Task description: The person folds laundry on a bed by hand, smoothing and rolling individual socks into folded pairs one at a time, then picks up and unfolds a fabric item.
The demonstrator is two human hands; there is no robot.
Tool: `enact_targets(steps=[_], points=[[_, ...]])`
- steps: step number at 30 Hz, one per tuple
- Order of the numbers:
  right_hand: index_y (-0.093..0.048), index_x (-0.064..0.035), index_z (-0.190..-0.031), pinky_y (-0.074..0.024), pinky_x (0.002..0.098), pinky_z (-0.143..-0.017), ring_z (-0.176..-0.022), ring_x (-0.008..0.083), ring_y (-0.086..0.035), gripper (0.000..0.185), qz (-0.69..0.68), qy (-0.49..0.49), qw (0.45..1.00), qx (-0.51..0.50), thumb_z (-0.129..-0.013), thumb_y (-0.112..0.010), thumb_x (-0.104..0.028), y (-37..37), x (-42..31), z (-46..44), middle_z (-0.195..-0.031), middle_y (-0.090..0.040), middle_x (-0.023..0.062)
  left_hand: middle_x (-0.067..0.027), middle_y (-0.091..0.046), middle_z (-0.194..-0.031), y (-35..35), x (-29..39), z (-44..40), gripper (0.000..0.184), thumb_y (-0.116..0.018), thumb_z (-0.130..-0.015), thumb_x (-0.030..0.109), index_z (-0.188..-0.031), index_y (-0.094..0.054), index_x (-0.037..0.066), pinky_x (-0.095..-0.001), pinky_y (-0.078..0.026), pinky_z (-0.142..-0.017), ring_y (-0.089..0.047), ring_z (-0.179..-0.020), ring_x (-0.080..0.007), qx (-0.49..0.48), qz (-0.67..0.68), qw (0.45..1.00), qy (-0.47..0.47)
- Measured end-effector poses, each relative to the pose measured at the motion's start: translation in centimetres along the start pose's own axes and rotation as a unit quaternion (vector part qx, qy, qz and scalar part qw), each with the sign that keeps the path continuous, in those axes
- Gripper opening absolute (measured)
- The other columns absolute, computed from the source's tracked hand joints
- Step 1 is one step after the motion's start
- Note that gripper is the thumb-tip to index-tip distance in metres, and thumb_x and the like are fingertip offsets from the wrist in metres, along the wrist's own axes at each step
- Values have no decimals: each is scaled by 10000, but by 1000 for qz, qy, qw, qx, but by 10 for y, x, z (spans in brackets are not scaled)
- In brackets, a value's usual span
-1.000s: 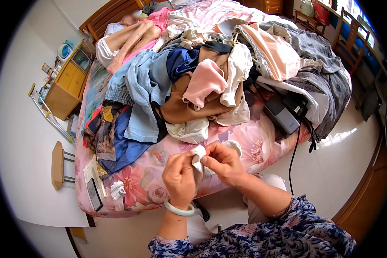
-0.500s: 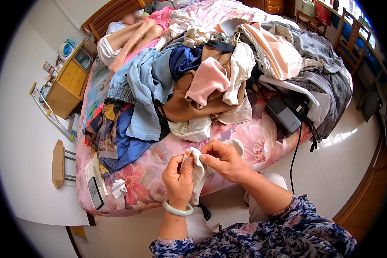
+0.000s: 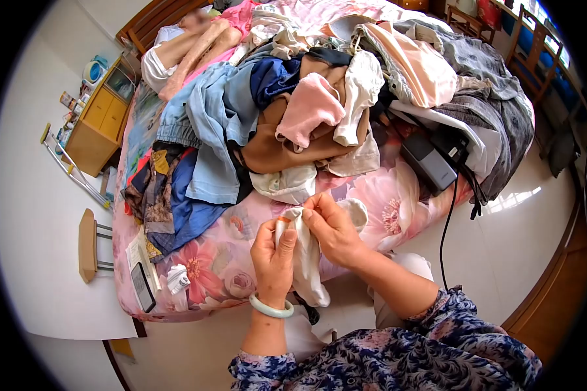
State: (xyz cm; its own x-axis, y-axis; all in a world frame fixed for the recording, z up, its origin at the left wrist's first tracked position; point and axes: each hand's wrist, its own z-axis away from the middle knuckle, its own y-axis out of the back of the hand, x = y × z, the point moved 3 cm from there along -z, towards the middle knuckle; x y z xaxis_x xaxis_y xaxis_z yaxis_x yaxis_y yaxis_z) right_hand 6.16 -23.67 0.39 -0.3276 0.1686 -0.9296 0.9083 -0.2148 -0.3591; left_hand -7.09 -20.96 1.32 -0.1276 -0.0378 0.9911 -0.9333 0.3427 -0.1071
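Note:
A white sock [image 3: 310, 274] with an orange patch near its top edge hangs between my hands, over the front edge of the bed. My left hand [image 3: 272, 257] pinches its upper left side, thumb pointing up. On the other side of the top edge, my right hand [image 3: 332, 231] grips the fabric between thumb and bent fingers. Another white cloth part [image 3: 355, 214] shows behind my right hand; I cannot tell whether it belongs to the same sock. Just beyond my hands lies a folded white garment [image 3: 284, 187].
A heap of clothes [image 3: 215, 124] covers the flowered bed [image 3: 241, 283]. A person's legs [image 3: 192, 55] rest at the far left. A grey box [image 3: 429, 163] with black cables sits right. A phone [image 3: 143, 287] and crumpled white item [image 3: 177, 278] lie near left; a crutch [image 3: 75, 171] leans on the wall.
Both hands have risen slightly with the sock still held. The sock's hanging end has swung right and spread wider. The view has shifted a little.

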Motion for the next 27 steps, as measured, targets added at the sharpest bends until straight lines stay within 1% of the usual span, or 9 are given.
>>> enact_targets(steps=[3, 5, 7, 8, 10, 13, 19, 24, 27], points=[[-504, -38, -949, -413, 232, -643, -729, 78, -460, 93, 91, 77, 993, -10, -973, -493, -127, -3, 1, 1, -821, -521, -8, -23, -620, -983, -8, 4, -3, 301, -655, -910, 178, -1106, -559, -30, -190, -451, -750, -548, -830, -52, 23, 28, 999, 25], [-512, -38, -961, -409, 222, -640, -740, 61, -457, 75, 62, 72, 995, -26, -964, -505, -112, -1, 4, 1, -829, -526, -18, -23, -631, -941, -7, 5, -3, 277, -684, -879, 124, -1085, -570, -21, -196, -466, -750, -567, -814, -64, 48, 85, 995, 23], [-523, -35, -976, -404, 209, -642, -751, 41, -450, 93, 1, 3, 997, -73, -965, -523, -127, -2, -2, 2, -837, -532, -35, -18, -634, -903, 5, -5, -3, 257, -697, -857, 81, -1070, -578, 0, -204, -475, -754, -575, -802, -70, 3, 185, 978, 94], [-523, -35, -976, -404, 209, -642, -751, 41, -450, 93, 1, 4, 997, -74, -965, -523, -127, -1, -1, -1, -837, -532, -35, -21, -637, -900, 10, -4, -3, 214, -709, -839, 56, -1018, -596, 23, -216, -480, -764, -579, -800, -76, 6, 177, 980, 93], [-546, -35, -970, -398, 198, -645, -760, 30, -444, 115, -110, -29, 993, -41, -963, -549, -149, 3, 5, -6, -837, -525, -50, -20, -636, -892, 10, 3, -1, 189, -707, -840, 54, -996, -602, 26, -221, -480, -766, -580, -790, -80, 26, 192, 978, 82], [-568, -35, -964, -404, 202, -653, -758, 34, -448, 146, -58, -21, 997, -35, -962, -564, -182, 1, 0, -8, -830, -525, -53, -7, -621, -863, 8, 8, -3, 101, -681, -863, 60, -934, -616, 31, -224, -470, -750, -566, -770, -84, 65, 210, 973, 66], [-581, -34, -959, -398, 190, -697, -791, 32, -456, 195, 5, -49, 994, -98, -970, -563, -228, -9, -8, 5, -827, -529, -55, 20, -573, -848, 3, 13, -4, 100, -622, -920, 118, -957, -584, 34, -200, -425, -706, -510, -773, -62, 125, 139, 982, -25], [-575, -22, -924, -430, 225, -645, -751, 57, -481, 195, 24, -5, 999, -34, -954, -580, -214, -14, 0, 6, -796, -546, -24, 37, -506, -805, 1, 11, -1, 102, -600, -935, 122, -936, -548, 34, -185, -396, -676, -451, -732, -48, 192, 29, 979, -61], [-571, -28, -904, -417, 217, -626, -723, 48, -464, 175, -83, -17, 996, -9, -954, -580, -196, -25, 1, 9, -768, -527, -40, 33, -518, -809, 2, 12, -3, 115, -594, -941, 133, -914, -550, 30, -190, -401, -672, -454, -732, -51, 213, -23, 972, -98]])
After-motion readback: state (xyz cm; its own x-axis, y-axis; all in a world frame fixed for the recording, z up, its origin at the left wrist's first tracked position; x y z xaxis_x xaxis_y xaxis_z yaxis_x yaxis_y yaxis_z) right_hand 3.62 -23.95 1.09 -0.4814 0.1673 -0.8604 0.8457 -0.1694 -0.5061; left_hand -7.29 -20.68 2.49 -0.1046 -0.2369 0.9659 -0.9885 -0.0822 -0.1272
